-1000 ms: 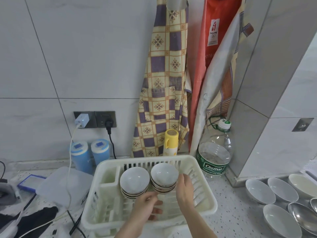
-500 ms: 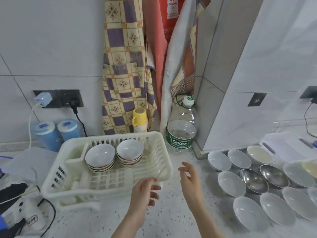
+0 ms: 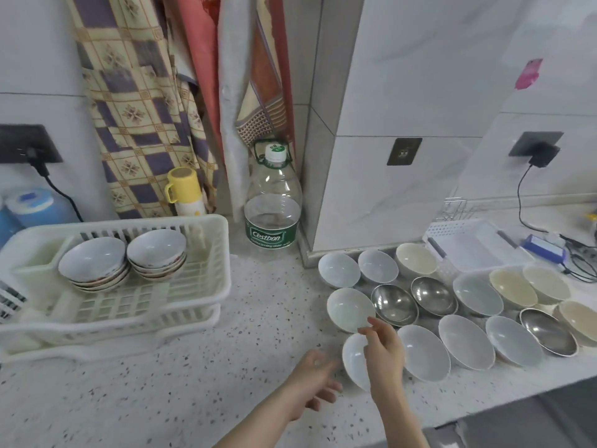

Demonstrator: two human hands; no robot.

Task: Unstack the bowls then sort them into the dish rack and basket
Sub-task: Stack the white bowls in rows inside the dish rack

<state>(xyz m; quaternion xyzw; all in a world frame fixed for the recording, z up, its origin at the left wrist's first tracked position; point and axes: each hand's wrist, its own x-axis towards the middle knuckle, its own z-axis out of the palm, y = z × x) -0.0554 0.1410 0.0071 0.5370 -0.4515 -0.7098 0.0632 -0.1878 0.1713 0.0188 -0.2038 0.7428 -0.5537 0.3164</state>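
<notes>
Right hand (image 3: 384, 357) hovers with loose fingers, holding nothing, above the nearest white bowl (image 3: 355, 360), well right of the dish rack (image 3: 206, 286). Left hand (image 3: 315, 375) is empty too. Best pinch the rim firmly, then lift straight.

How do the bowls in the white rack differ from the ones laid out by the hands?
The rack bowls sit stacked in two piles inside the dish rack; the counter bowls lie singly on the worktop. Rack bowls show patterned outsides; counter bowls include plain white, cream and steel. All face upward.
</notes>
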